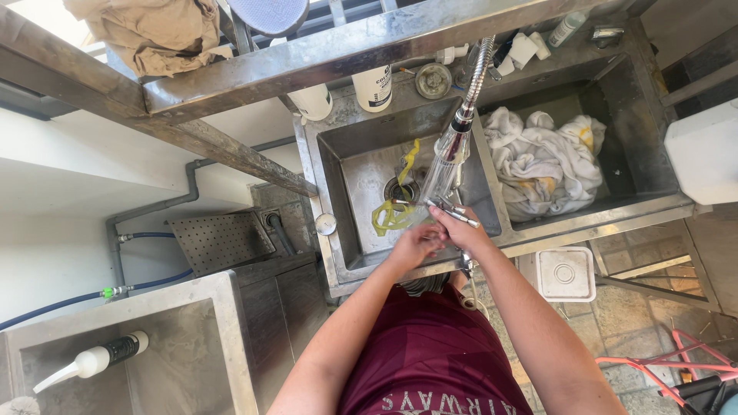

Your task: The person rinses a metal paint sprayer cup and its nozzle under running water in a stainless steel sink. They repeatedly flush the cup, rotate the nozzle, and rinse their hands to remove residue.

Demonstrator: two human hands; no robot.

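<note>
1. Both hands are meeting over the front edge of the left sink basin, directly under the spray head of the hose faucet.
2. Right hand is pinching a small metal tool; fingers closed on it.
3. Left hand is curling against the right one; can't tell what, if anything, it's gripping.
4. Progress: looks like rinsing is mid-way; tool is being held under the sprayer, not set down yet.
5. Left basin is holding a yellow-green glove lying over the drain.
6. Right basin is holding a heap of white cloths, yellow-stained.
7. White lidded tub is sitting on the floor below the sink.
</note>
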